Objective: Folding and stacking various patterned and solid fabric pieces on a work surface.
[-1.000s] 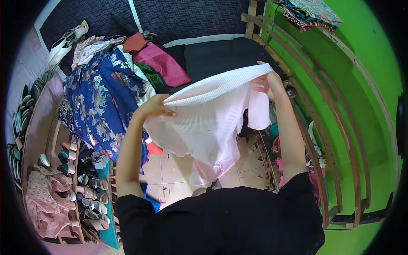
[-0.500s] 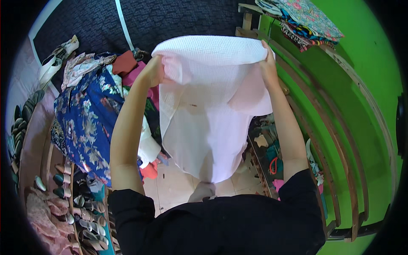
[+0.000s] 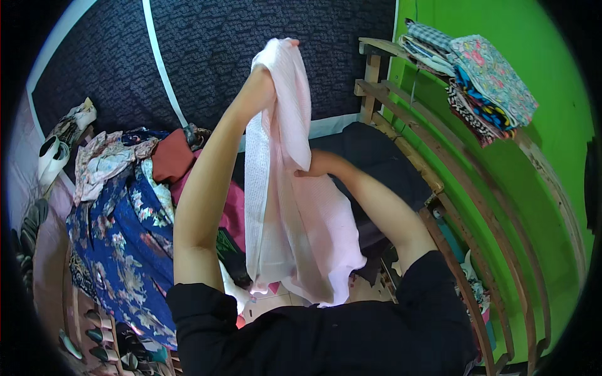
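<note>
Black shirt (image 3: 326, 341) nearest, sleeves ending above bare elbows. Near left: shoes (image 3: 99, 336) ranged on a wooden rack. Pale pink ribbed cloth (image 3: 290, 119) at centre, hanging in long folds, its lower edge above light floor tiles (image 3: 266, 303). Right hand (image 3: 318, 164) at the cloth's right edge, midway up, thumb and fingers pinched on it. Left hand (image 3: 263, 86) higher and farther out, cloth draped over it; fingers mostly covered, so cannot tell how they close. Left, beyond the shoes: navy floral garment (image 3: 125, 232) heaped, magenta cloth (image 3: 234, 216) and rust cloth (image 3: 172, 156) beside it. Right: curved-looking wooden rails (image 3: 492, 232) before a green wall (image 3: 552, 144), folded fabrics (image 3: 495, 75) stacked at the top. Farthest: dark patterned panel (image 3: 219, 56), white strip (image 3: 160, 56) running down it.
</note>
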{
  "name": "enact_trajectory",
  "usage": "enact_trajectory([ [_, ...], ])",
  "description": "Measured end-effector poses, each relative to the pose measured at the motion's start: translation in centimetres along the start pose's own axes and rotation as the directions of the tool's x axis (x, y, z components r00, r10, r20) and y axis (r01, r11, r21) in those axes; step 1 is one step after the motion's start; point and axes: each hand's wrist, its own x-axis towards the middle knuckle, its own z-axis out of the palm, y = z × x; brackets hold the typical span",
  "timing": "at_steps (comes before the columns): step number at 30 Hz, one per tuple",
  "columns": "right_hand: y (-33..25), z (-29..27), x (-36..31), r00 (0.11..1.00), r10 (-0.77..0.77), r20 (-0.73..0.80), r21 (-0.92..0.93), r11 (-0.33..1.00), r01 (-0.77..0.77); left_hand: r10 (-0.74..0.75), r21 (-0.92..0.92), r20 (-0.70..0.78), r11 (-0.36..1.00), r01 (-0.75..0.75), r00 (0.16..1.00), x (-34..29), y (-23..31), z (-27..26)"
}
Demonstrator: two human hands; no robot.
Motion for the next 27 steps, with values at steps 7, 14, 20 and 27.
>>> enact_trajectory([
  [7, 2.7, -13.1, 13.1, 0.931, 0.298, 0.21, -0.956, 0.263, 0.131, 0.022, 0.316, 0.07, 0.948, -0.043, 0.997, -0.7, -7.2, -5.1],
  [14, -4.0, -21.4, 11.8, 0.149, -0.364, -0.919, -0.333, 0.922, 0.196, 0.256, 0.372, -0.246, 0.916, -0.153, 0.935, -1.7, -7.8, -5.9],
  [20, 6.7, -17.6, 9.8, 0.819, -0.117, -0.562, -0.411, 0.898, -0.154, -0.232, 0.423, 0.067, 0.888, 0.183, 0.971, -13.2, -12.2, -0.6],
  [27, 8.9, -8.9, -8.1, 0.681, 0.104, -0.725, 0.015, 0.991, -0.135, -0.672, -0.247, -0.218, 0.74, 0.626, 0.708, -25.6, -11.2, 5.4],
])
